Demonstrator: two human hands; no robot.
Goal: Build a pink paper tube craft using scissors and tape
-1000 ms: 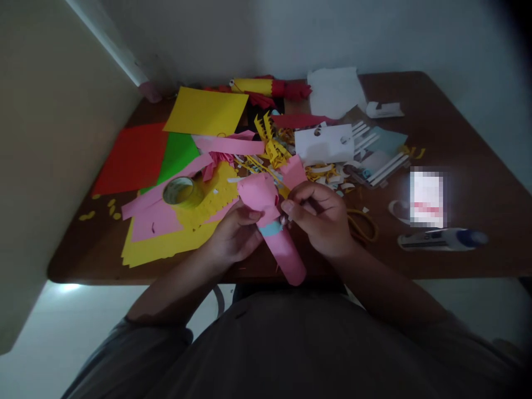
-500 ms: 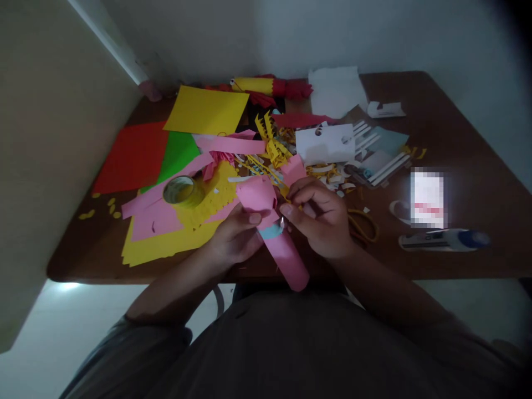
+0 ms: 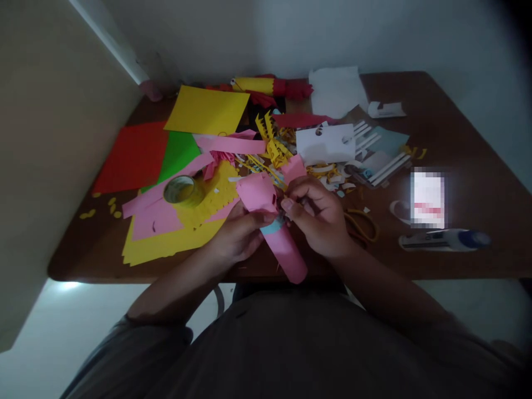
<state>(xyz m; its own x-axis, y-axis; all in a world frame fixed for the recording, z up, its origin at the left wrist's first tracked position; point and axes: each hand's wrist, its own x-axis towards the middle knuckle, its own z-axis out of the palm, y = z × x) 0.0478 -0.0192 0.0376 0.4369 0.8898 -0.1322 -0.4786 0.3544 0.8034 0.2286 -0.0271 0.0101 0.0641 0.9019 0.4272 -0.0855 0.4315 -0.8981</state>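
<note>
Pink paper tube [image 3: 282, 246] is held above the near edge of the worktop [image 3: 457, 138], tilted, with its lower end pointing toward the person. A light blue band [image 3: 272, 226] goes around its middle, and its upper end opens into a wider pink flap [image 3: 257, 191]. The left hand [image 3: 236, 235] is closed around the tube just beside the band, fingers curled under it. The right hand [image 3: 322, 219] pinches with thumb and fingertips at the same place; what small thing it pinches, I cannot tell. I judge the tube very light and soft, easy to crush or crease, so it is better taken gently around the rolled body and not by the thin flap. A roll of tape [image 3: 180, 189] lies near on yellow paper [image 3: 166, 246], and a glue tube [image 3: 444, 240] lies well apart on the right.
</note>
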